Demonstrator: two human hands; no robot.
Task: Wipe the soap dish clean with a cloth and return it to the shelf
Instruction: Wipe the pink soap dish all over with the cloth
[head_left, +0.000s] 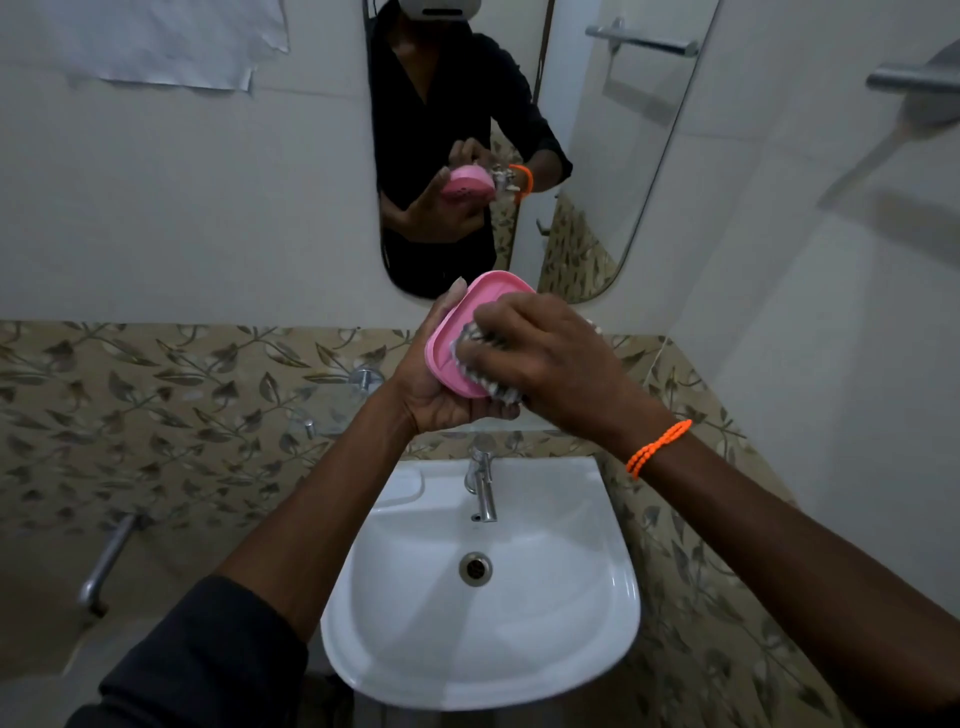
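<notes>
Pink soap dish (457, 332), cupped in the left hand (436, 395) above the sink (597, 623), is mid-wipe; right hand (545, 358) pinches the cloth (485, 374). Shelving likely follows; no shelf shows.

A white basin (545, 649) fills the lower middle of the frame, a chrome tap (482, 483) at its back edge and a drain (475, 569) at its centre. Above hangs a mirror (597, 156). Leaf-patterned tiles (156, 415) band the wall. A towel rail (644, 41) sits upper right, a paper sheet (171, 41) upper left, a pipe (106, 561) at the left.

White sink (597, 613), tap (483, 486) mounted; basin seemingly bare.
</notes>
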